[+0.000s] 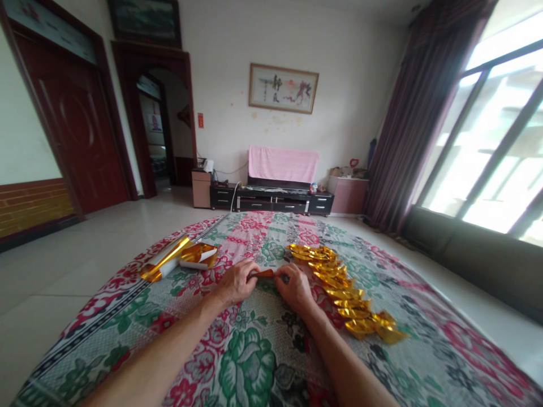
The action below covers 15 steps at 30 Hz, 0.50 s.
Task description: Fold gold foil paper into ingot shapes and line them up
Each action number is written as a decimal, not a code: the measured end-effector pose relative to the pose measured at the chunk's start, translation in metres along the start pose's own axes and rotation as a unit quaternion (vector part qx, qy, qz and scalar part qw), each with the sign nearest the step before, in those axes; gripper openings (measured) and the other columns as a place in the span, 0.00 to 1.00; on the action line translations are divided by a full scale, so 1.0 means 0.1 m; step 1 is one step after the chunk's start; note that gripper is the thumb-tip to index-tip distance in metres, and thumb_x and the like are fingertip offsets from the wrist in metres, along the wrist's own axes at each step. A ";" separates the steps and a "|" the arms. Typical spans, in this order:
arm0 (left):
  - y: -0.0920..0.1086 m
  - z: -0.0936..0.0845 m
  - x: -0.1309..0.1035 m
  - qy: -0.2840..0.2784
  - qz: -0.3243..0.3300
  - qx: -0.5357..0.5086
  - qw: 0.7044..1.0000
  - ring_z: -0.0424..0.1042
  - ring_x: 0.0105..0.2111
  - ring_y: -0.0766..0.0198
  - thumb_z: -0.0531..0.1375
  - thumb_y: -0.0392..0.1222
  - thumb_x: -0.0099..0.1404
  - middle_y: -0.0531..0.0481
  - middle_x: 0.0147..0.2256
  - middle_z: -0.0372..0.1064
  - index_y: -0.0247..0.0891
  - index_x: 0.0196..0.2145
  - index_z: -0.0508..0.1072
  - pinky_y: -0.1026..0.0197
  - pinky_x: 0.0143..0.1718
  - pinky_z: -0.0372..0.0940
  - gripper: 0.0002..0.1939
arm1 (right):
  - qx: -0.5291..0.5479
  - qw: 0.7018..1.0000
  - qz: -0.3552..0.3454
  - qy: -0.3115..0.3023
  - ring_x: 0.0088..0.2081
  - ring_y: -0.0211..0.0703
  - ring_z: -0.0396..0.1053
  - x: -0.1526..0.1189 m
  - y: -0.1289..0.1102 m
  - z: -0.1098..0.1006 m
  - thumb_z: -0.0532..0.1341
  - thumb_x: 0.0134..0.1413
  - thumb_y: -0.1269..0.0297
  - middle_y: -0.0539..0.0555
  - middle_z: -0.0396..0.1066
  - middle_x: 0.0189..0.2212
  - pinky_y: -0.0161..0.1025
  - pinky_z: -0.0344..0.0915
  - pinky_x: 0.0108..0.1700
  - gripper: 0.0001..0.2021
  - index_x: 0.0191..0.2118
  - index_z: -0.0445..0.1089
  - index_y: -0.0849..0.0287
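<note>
Between my two hands stretches a narrow folded strip of gold foil paper, held just above the patterned cloth. My left hand pinches its left end, and my right hand pinches the right end. Right of my right hand lies a row of several folded gold foil ingots, running from the far middle toward the near right. On the left rest a rolled gold foil sheet with a white underside and, beside it, a curled stack of gold foil paper.
A flowered cloth covers the rounded table. Beyond it, a low black TV cabinet stands against the wall under a pink cloth. A purple curtain hangs at the right by the window, and a red door is at the left.
</note>
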<state>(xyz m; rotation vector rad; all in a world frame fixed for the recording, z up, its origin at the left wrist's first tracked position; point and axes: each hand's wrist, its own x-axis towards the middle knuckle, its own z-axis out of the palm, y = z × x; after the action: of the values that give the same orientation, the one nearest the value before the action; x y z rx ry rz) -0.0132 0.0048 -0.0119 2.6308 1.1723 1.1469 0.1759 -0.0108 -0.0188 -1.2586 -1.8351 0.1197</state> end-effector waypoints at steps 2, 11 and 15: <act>0.02 -0.02 0.00 0.019 0.021 0.014 1.000 0.64 0.41 0.61 0.54 0.29 0.53 0.47 0.40 0.65 0.38 0.40 0.68 0.59 0.45 0.60 0.16 | -0.003 1.000 -0.003 -0.007 0.32 0.39 0.66 0.00 0.01 0.01 0.57 0.43 0.73 0.52 0.69 0.28 0.34 0.61 0.37 0.05 0.26 0.69 0.58; 0.09 -0.06 0.01 0.012 0.069 0.122 0.990 0.62 0.37 0.61 0.53 0.33 0.58 0.47 0.34 0.63 0.37 0.31 0.71 0.59 0.40 0.60 0.08 | -0.022 1.000 -0.005 -0.013 0.30 0.39 0.65 -0.01 0.01 0.03 0.57 0.41 0.73 0.52 0.68 0.26 0.34 0.60 0.35 0.05 0.25 0.69 0.59; 0.09 -0.05 0.01 -0.022 0.091 0.142 0.985 0.61 0.36 0.61 0.52 0.34 0.60 0.48 0.31 0.63 0.38 0.31 0.71 0.59 0.38 0.59 0.09 | -0.019 1.000 -0.017 -0.008 0.29 0.39 0.65 -0.02 0.01 0.02 0.56 0.41 0.73 0.52 0.67 0.25 0.34 0.60 0.35 0.06 0.24 0.68 0.58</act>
<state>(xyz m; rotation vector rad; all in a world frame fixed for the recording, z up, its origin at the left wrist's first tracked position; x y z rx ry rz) -0.0098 -0.0022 -0.0046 3.0141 1.1885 1.0067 0.1747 -0.0110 -0.0217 -1.2551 -1.8804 0.0757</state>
